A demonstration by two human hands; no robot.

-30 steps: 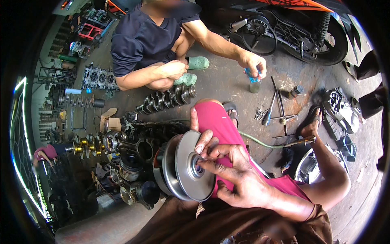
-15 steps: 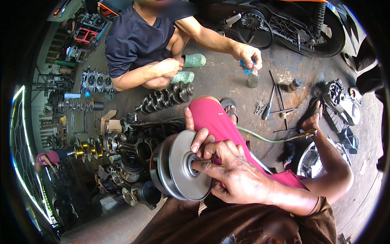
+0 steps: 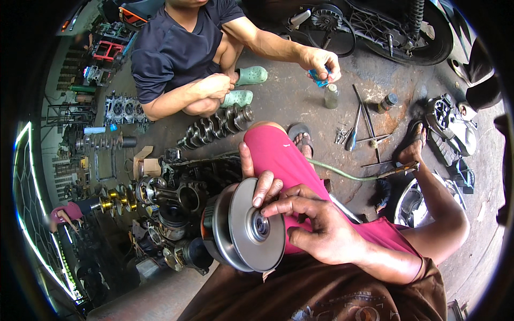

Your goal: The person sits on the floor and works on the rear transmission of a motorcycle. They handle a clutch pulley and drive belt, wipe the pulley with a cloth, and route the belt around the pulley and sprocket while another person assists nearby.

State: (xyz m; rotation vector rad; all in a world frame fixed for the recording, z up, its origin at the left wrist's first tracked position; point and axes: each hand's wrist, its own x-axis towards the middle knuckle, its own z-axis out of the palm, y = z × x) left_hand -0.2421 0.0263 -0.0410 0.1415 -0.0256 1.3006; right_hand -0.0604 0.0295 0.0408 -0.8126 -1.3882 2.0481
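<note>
A grey steel scooter pulley (image 3: 245, 222), two round discs facing each other around a centre hub (image 3: 261, 227), is held tilted above my lap. My left hand (image 3: 263, 188) grips it from behind: fingers curl over the disc's upper right edge, one finger points up, and the rest of the hand is hidden. My right hand (image 3: 326, 230) is at the hub's right side. Its index fingertip rests near the rim of the hub hole, the thumb stands apart below, and the other fingers are loosely bent, holding nothing.
Opposite squats a person (image 3: 182, 59), holding something blue over a small glass bottle (image 3: 331, 97). A crankshaft (image 3: 217, 128) lies between us. Engine parts (image 3: 179, 214) crowd my left. Rightward are a screwdriver (image 3: 352, 140), a lidded jar (image 3: 387, 102), a green hose (image 3: 348, 174) and a scooter (image 3: 375, 32).
My right index finger has come out of the hub hole to its edge, and the right hand has drawn back slightly. The pulley sits a little lower and more to the right.
</note>
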